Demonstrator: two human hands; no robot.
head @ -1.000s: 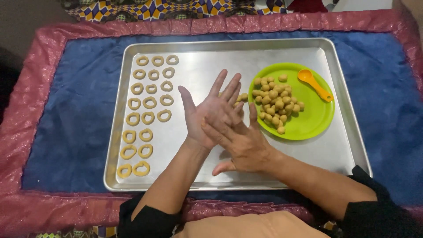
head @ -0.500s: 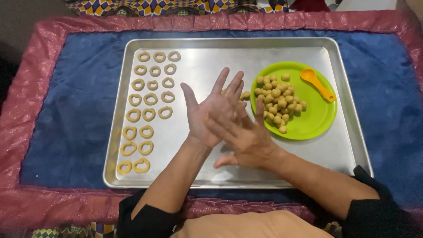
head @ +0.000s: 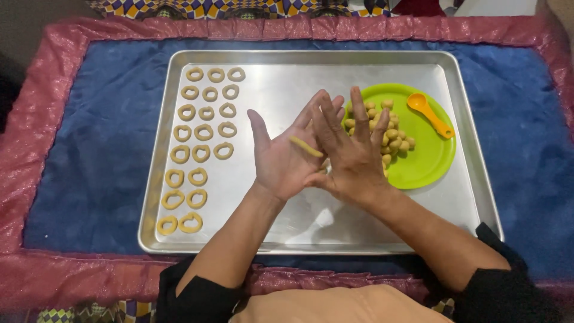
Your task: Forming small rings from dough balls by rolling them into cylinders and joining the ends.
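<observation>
Dough strip (head: 306, 146) lies slanted across the flat, open left hand (head: 281, 158); the open right hand (head: 353, 152) presses flat beside it.

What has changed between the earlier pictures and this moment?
The right hand has slid across the left hand, so a thin rolled strip of tan dough now shows on the left palm. The tan dough rings, the round green plate of dough balls and the orange plastic spoon stayed in place on the metal baking tray.

L hand (head: 282, 157) palm up, fingers spread; R hand (head: 353, 157) palm down across it, forearms crossing inward.
</observation>
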